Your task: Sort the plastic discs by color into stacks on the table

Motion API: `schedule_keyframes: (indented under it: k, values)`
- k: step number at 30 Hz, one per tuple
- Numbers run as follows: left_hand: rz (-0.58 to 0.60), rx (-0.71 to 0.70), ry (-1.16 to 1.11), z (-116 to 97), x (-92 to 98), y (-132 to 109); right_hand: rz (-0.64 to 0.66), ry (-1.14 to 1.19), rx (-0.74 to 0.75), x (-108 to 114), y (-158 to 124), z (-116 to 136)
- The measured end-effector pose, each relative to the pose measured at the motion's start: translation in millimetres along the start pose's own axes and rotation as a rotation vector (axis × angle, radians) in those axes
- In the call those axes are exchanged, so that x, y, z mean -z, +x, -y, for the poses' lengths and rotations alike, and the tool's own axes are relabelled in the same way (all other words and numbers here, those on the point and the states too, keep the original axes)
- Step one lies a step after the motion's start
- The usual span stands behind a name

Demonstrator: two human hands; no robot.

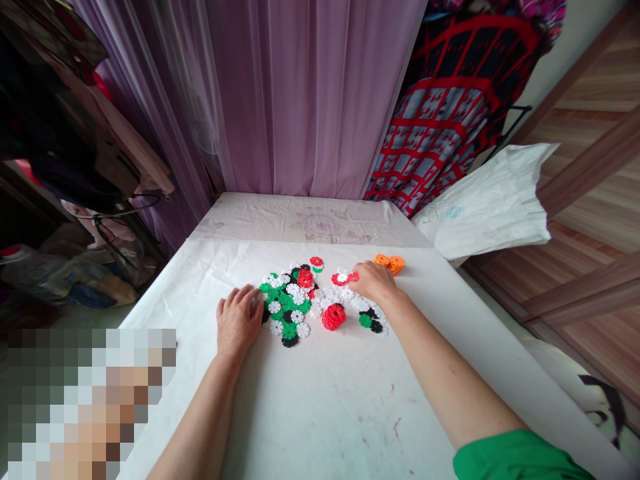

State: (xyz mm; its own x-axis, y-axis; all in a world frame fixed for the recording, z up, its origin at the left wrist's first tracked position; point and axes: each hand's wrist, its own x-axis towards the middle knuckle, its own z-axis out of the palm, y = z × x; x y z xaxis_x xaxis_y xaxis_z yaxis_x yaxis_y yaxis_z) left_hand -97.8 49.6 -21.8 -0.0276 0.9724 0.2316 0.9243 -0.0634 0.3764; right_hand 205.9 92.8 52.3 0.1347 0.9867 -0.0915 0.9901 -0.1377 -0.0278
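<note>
A loose pile of notched plastic discs, the snowflake building kind, lies mid-table: green discs (pixel 287 301), white discs (pixel 327 297) and black ones mixed in. My left hand (pixel 240 319) rests flat at the pile's left edge, fingers stretched and slightly apart, holding nothing. Beyond the pile's right part, my right hand (pixel 373 280) has its fingers closed on a red disc (pixel 354 277); the fingertips are partly hidden. Beside it are more red and white discs. A stack of red discs (pixel 333 317) leans at the pile's front, and orange discs (pixel 390 263) are grouped behind my right hand.
A white sheet covers the table (pixel 320 400), with a patterned cloth (pixel 310 223) at its far end. Purple curtains (pixel 300 100) hang behind. A white bag (pixel 490 200) stands against the right edge. Clothes (pixel 65 120) hang at left. A pixelated patch hides the lower left.
</note>
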Motion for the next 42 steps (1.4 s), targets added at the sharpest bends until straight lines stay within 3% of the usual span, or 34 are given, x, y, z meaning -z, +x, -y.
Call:
schedule_keyframes:
  k: [4, 9, 12, 21, 32, 37, 42]
  values:
    - [-0.005, -0.005, -0.002, 0, -0.3, 0, -0.063, 0.136, -0.036, -4, -12, -14]
    - [-0.025, -0.006, 0.001, 0, -1.0, 0, -0.055, 0.855, 0.074, -25, -46, -14]
    - [-0.022, -0.007, 0.002, -1, -0.5, 0, -0.052, 1.007, 0.143, -36, -69, -5]
    - [-0.008, -0.004, 0.004, -2, 0.9, 1, -0.079, 0.915, 0.257, -47, -83, 3]
    - [0.015, 0.005, 0.011, -2, 1.4, 1, -0.101, 0.922, 0.22, -50, -82, -2]
    - [0.006, 0.002, 0.007, -3, 2.4, 1, -0.213, 0.866, 0.163, -58, -61, -9]
    - [0.012, 0.0, 0.006, -2, 2.0, 1, -0.25, 0.627, 0.208, -59, -25, -6]
